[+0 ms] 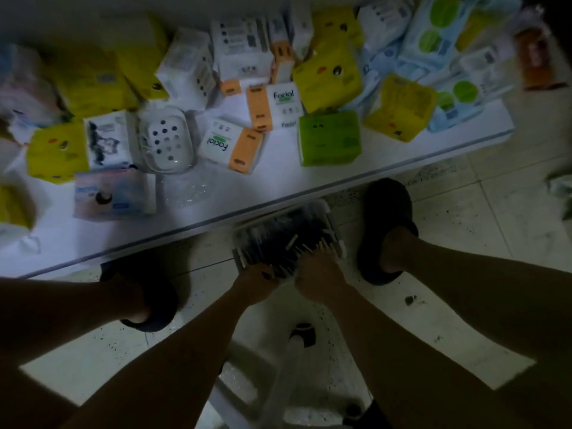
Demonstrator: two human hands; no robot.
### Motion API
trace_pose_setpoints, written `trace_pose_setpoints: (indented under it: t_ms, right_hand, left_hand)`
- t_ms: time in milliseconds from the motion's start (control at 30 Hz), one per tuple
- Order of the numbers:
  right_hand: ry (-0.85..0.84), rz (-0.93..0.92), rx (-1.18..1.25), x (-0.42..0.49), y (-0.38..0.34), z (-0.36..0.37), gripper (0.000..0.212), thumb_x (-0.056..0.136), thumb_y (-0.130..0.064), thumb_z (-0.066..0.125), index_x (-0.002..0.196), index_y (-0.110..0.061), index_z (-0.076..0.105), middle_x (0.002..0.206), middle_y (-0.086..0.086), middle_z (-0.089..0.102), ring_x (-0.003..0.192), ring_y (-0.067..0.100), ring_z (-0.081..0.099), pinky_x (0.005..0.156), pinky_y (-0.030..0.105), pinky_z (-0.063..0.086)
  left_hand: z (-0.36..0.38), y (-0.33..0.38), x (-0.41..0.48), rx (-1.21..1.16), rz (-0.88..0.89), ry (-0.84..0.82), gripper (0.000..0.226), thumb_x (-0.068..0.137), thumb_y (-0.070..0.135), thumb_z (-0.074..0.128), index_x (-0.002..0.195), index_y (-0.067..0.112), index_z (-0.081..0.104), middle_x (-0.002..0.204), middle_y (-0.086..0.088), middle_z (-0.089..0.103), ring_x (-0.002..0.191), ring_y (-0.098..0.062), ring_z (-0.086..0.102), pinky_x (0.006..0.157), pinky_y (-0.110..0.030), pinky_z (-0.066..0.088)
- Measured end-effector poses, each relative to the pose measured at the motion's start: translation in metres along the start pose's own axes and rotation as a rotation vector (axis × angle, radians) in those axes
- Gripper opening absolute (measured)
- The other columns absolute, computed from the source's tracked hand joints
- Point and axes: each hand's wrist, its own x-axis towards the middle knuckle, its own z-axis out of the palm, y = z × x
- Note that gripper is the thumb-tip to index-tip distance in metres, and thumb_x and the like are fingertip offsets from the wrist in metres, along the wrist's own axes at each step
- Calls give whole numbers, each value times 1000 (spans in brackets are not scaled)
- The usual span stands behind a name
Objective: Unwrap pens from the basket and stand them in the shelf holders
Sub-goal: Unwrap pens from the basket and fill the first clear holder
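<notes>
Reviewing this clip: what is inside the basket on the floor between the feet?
The basket holds a heap of dark pens with pale ends. The left hand and right hand cover its near part; its bottom is hidden.

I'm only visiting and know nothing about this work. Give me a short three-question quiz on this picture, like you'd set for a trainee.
1. True or false: the basket of pens stands on top of the white table.
2. Where are the left hand and right hand? A. at the basket's near edge; B. flat on the table; C. out of view.
3. Fill in: the orange-and-white tissue packs carry the printed word "_____".

Key: 1. False: it sits on the tiled floor, partly under the table's edge. 2. A. 3. Facial.
</notes>
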Motion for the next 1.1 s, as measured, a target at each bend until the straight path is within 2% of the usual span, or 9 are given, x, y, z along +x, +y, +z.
trace_pose_setpoints:
  t_ms: [100, 233, 300, 367, 467, 633, 867, 1000, 1100]
  right_hand:
    - [11, -54, 38, 9, -2, 10, 36, 91, -24, 50, 123, -9, 56, 129, 15, 50, 124, 31, 44, 101, 36, 41]
    - [39, -61, 34, 17, 2, 12, 39, 91, -26, 50, 127, -12, 54, 133, 13, 48, 127, 32, 42, 104, 41, 40]
    - [32, -56, 43, 20, 7, 15, 41, 91, -28, 49, 129, -13, 53, 134, 14, 47, 129, 32, 40, 107, 40, 38]
    - [16, -52, 67, 22, 10, 19, 44, 92, -28, 50, 134, -13, 50, 138, 13, 44, 131, 32, 38, 109, 40, 35]
    - [61, -57, 94, 25, 9, 21, 49, 91, -30, 51, 138, -17, 47, 139, 15, 43, 131, 34, 39, 106, 42, 37]
    - [130, -106, 48, 28, 1, 14, 62, 91, -27, 56, 148, -22, 32, 144, 20, 34, 133, 39, 33, 111, 46, 31]
    - [79, -63, -158, 39, -19, 6, 73, 89, -34, 62, 150, -16, 26, 149, 23, 23, 138, 41, 22, 114, 51, 23]
    - [82, 11, -42, 40, -33, -3, 46, 90, -30, 62, 129, -7, 54, 141, 20, 37, 131, 37, 34, 110, 43, 32]
    - [133, 72, 251, 35, -33, -12, 24, 93, -23, 57, 83, -3, 64, 95, 14, 62, 90, 27, 60, 78, 32, 49]
  left_hand:
    - [4, 5, 7, -54, 20, -6, 11, 91, 18, 60, 86, 9, 58, 82, -9, 51, 67, -14, 46, 61, -23, 38]
    - [2, 13, 11, -226, 36, -48, 17, 92, 2, 55, 108, 6, 56, 85, 0, 47, 77, -10, 45, 69, -14, 40]
    - [2, 15, 18, -194, 11, -41, 24, 91, 9, 59, 111, 18, 50, 86, 10, 46, 81, -8, 48, 75, -18, 36]
    - [-1, 15, 23, -91, -43, 25, 33, 90, 19, 63, 121, 15, 54, 101, 4, 58, 100, -18, 56, 83, -21, 36]
    - [-4, 14, 27, -24, -33, 115, 20, 92, 19, 58, 104, 4, 64, 100, -11, 64, 100, -25, 59, 92, -32, 45]
    - [-16, 7, 16, -24, -67, 201, 11, 92, 20, 57, 93, 13, 65, 91, -8, 67, 85, -23, 64, 73, -31, 51]
    - [-36, 13, -33, -224, 38, 247, 31, 98, 15, 50, 128, 22, 47, 100, -5, 62, 65, -13, 62, 54, -22, 50]
    - [-48, 21, -55, -333, 70, 279, 40, 99, 13, 44, 137, 21, 36, 99, -7, 62, 70, -20, 63, 58, -29, 54]
    - [-54, 20, -68, -308, 56, 245, 31, 98, 8, 41, 128, 14, 46, 104, -12, 62, 85, -28, 63, 74, -38, 54]
